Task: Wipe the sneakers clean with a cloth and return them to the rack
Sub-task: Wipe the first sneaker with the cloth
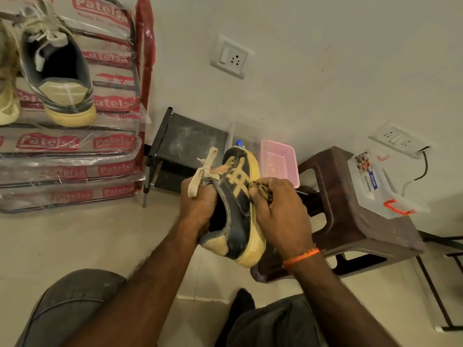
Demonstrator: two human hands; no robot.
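A dark sneaker [238, 209] with tan stripes, cream laces and a yellowed sole is held in the air at mid-frame, tilted on its side with the toe pointing away. My left hand [198, 209] grips it at the collar, fingers tucked inside the opening. My right hand [278, 216] holds a small bunched brownish cloth [263, 192] against the sneaker's side near the sole. Its matching sneaker [57, 71] sits on the shoe rack [140, 71] at the upper left, heel toward me. The rack's bars are wrapped in plastic with red lettering.
A brown plastic stool [350, 221] stands at the right with a clear lidded box [375, 186] on it. A pink basket [278, 161] and a dark box [185, 144] sit against the wall. Another pale shoe [7, 106] shows at the rack's left edge. My knees fill the bottom.
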